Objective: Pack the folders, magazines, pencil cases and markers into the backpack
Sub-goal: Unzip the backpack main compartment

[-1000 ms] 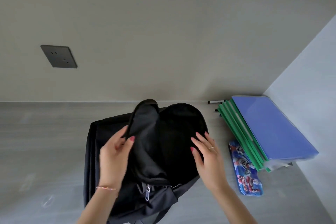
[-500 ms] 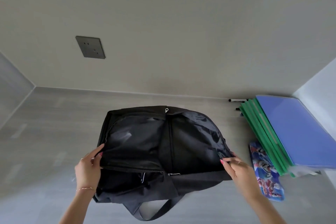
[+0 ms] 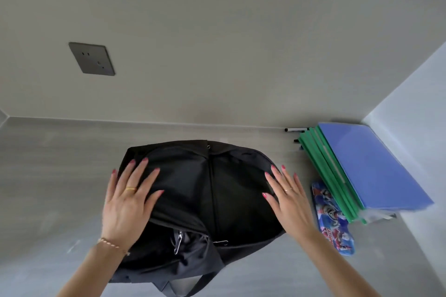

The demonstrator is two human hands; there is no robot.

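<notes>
Your black backpack (image 3: 207,190) lies flat on the grey surface, with zip pulls showing near its front edge and a strap trailing toward you. To its right you have a slanted stack of green folders (image 3: 325,173) topped by a blue folder (image 3: 371,166). A colourful pencil case (image 3: 334,219) lies beside them, and black markers (image 3: 295,130) rest by the wall.

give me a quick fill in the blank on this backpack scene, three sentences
1. Both hands lie flat on the black ____.
2. The folder on top of the stack is ____ in colour.
3. The pencil case lies on the ____ side of the left hand and right hand.

Missing words: backpack; blue; right
</notes>
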